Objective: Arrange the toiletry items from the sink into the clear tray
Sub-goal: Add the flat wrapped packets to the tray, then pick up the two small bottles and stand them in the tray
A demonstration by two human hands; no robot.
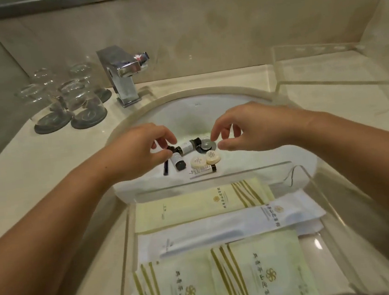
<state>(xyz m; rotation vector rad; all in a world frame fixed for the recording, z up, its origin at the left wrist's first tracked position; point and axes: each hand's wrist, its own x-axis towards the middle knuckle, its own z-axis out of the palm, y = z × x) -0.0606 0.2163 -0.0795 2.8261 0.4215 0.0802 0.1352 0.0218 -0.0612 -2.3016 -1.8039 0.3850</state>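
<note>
In the white sink (185,114) lie two small dark-capped bottles (187,146) (178,160), two round wrapped soaps (198,163) (212,157), a dark slim stick (166,168) and a flat packet (200,172). My left hand (138,151) hovers over the bottles, thumb and fingertips touching the top end of the nearer bottle. My right hand (247,129) hangs above the drain (205,144), fingers curled apart and holding nothing. The clear tray (324,188) sits over the sink's near edge and holds several flat sachets and a white wrapped toothbrush pack (222,229).
A chrome faucet (124,75) stands behind the sink. Several upturned glasses (71,98) on dark coasters stand on the counter at the back left. A second clear tray (339,67) rests on the counter at the back right.
</note>
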